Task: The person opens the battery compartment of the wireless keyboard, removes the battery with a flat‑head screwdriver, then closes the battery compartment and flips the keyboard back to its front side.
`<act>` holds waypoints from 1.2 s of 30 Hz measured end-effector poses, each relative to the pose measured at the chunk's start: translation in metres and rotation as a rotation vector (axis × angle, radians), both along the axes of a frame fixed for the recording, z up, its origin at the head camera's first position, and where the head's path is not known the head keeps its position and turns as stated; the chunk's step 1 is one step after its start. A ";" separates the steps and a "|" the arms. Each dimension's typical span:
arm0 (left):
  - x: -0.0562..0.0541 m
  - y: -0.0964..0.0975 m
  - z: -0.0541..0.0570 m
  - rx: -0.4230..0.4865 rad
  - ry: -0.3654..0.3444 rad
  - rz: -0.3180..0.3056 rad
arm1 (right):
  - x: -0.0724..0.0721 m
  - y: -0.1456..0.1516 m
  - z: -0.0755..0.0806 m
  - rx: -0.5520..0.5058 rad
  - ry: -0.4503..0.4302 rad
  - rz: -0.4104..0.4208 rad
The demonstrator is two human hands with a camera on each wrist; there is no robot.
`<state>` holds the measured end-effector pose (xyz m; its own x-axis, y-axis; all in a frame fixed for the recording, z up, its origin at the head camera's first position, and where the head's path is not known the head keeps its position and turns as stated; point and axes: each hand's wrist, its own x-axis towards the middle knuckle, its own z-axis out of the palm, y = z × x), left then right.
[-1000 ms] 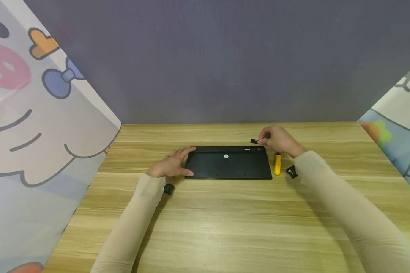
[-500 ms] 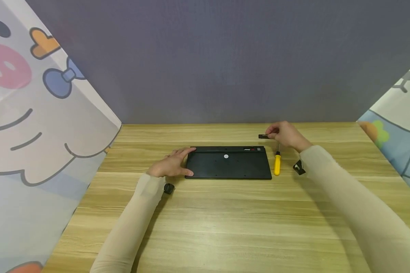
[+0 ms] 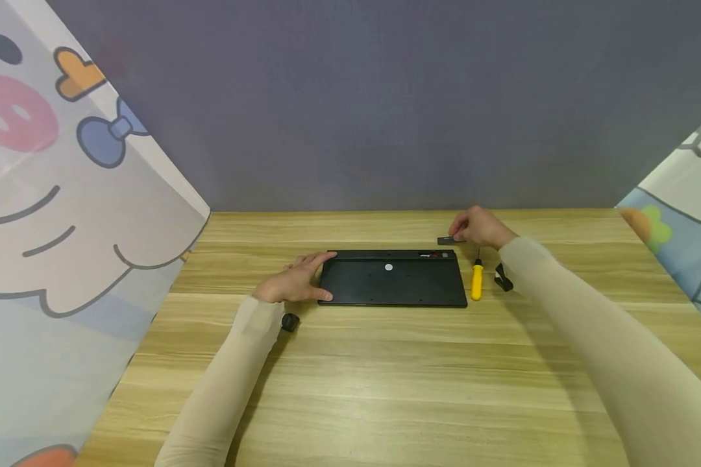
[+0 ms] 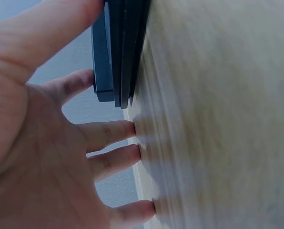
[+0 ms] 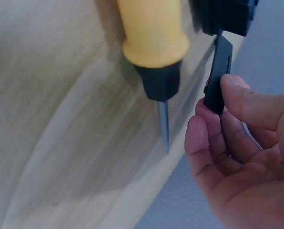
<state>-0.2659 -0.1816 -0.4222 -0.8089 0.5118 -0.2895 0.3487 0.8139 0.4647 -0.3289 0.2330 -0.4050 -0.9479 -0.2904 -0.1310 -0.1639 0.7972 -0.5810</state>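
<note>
A black keyboard (image 3: 393, 283) lies underside up on the table, with a round white sticker and a small slot (image 3: 429, 255) showing red and white marks near its far right corner. My left hand (image 3: 292, 283) steadies the keyboard's left end with fingers spread, thumb at the near corner and index finger at the far one. In the left wrist view the other fingers (image 4: 116, 164) touch the table. Just beyond the far right corner, my right hand (image 3: 480, 228) pinches a thin black battery cover (image 5: 219, 76) between thumb and fingers, tilted and apart from the keyboard.
A yellow-handled screwdriver (image 3: 477, 283) lies right of the keyboard, its metal shaft toward the far side, under my right hand. Black wrist devices sit at the left (image 3: 290, 322) and right (image 3: 503, 277) sleeves. A grey panel (image 3: 409, 130) rises behind the wooden table (image 3: 374, 383).
My right hand has carried the battery cover away from the keyboard's corner, right and farther back, then slightly back left. The left hand and keyboard have stayed in place.
</note>
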 end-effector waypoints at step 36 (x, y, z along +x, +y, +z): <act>-0.004 -0.004 -0.003 -0.011 0.013 -0.021 | 0.044 0.026 0.016 0.103 -0.164 0.260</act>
